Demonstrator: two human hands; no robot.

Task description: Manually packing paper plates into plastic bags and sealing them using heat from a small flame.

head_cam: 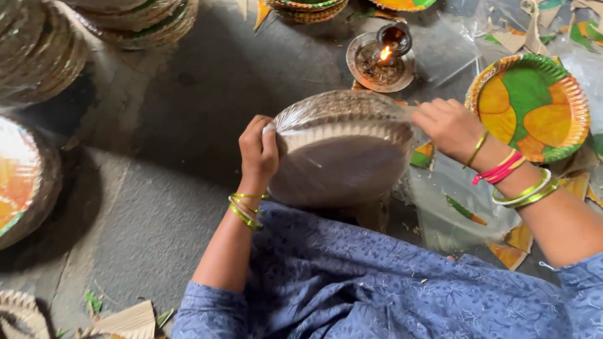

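I hold a stack of paper plates (342, 150) wrapped in clear plastic, its grey underside facing me. My left hand (257, 150) grips the stack's left edge, fingers curled over the plastic. On the stack's upper right, my right hand (447, 124) pinches the gathered plastic. Both wrists carry green and yellow bangles; the right one also has pink ones. Just beyond the stack a small oil lamp (394, 39) burns on a round metal dish (364, 66).
A colourful orange-and-green paper plate (531, 107) lies at the right. Stacks of plates stand at the top left (135, 22), left edge (25, 182) and top centre (308, 9). Paper scraps and clear plastic sheets (461, 207) litter the grey floor.
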